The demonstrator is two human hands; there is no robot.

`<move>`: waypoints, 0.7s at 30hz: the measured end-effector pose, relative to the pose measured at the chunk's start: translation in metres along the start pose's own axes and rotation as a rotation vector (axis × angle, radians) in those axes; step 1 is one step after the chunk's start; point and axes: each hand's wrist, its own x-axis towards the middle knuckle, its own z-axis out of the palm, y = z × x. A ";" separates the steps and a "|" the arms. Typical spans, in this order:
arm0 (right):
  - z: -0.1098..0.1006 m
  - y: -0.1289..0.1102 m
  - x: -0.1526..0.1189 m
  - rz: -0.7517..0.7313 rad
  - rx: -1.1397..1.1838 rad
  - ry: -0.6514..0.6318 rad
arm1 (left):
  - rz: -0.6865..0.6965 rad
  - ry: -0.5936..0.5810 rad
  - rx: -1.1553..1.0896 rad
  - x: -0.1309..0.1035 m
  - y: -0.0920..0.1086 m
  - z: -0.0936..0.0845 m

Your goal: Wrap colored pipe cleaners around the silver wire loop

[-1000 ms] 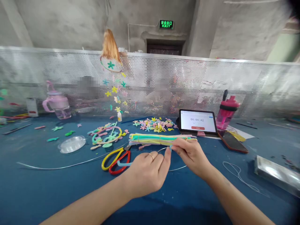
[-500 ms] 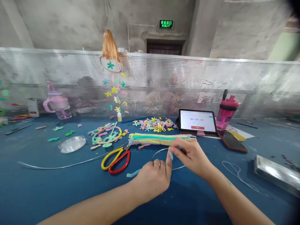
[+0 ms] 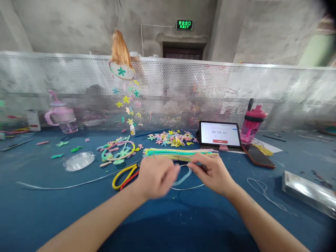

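Observation:
My right hand [image 3: 211,172] is closed, its thumb and forefinger pinching a thin wire ring [image 3: 189,188] together with a light blue pipe cleaner [image 3: 183,177]. The pipe cleaner hangs in a curve below the fingertips, inside the ring. Just left of the ring, my left hand [image 3: 157,176] is raised and smeared by motion, so its grip does not show clearly. Behind both hands lies a banded bundle of pastel pipe cleaners [image 3: 181,153]. Scissors with yellow and red handles [image 3: 117,179] are partly hidden by my left hand.
Left of the bundle lies a pastel-wrapped ring [image 3: 104,154]; fuzzy flowers [image 3: 174,139] are piled behind. A long wire [image 3: 65,187] and clear dish [image 3: 79,161] are at left. At right are a tablet [image 3: 219,134], pink bottle [image 3: 252,124], phone [image 3: 258,156] and clear box [image 3: 307,194].
My left hand has come away from the right fingertips, moving left and up, and now covers part of the scissors. The blue pipe cleaner shows more openly. My right hand keeps its pinch.

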 end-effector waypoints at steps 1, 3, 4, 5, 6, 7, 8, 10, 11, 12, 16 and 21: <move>0.000 0.000 0.000 -0.008 0.004 -0.001 | -0.249 0.007 -0.160 0.006 -0.009 -0.001; 0.000 -0.002 0.000 -0.025 0.007 0.002 | -0.524 -0.189 -0.637 0.015 -0.024 0.005; -0.001 -0.003 0.000 -0.036 0.011 0.001 | -0.578 -0.329 -0.892 0.017 -0.029 0.010; -0.001 -0.003 0.000 -0.047 0.020 -0.006 | -0.583 -0.478 -1.111 0.018 -0.031 0.016; -0.001 -0.004 0.000 -0.056 0.030 -0.015 | -0.558 -0.609 -1.276 0.017 -0.032 0.023; -0.001 -0.005 0.000 -0.064 0.043 -0.029 | -0.519 -0.725 -1.390 0.016 -0.032 0.028; 0.000 -0.005 0.000 -0.070 0.061 -0.048 | -0.480 -0.816 -1.459 0.014 -0.031 0.033; 0.000 -0.006 0.000 -0.077 0.103 -0.089 | -0.444 -0.880 -1.492 0.011 -0.031 0.040; 0.000 -0.005 0.000 -0.076 0.113 -0.096 | -0.451 -0.856 -1.466 0.010 -0.032 0.042; 0.001 -0.005 0.000 -0.071 0.115 -0.095 | -0.471 -0.800 -1.417 0.010 -0.033 0.042; 0.002 -0.001 0.000 -0.042 0.048 -0.036 | -0.523 -0.545 -1.178 0.019 -0.039 0.028; 0.002 0.001 0.001 -0.018 0.004 -0.012 | -0.320 -0.470 -0.522 0.036 -0.024 -0.017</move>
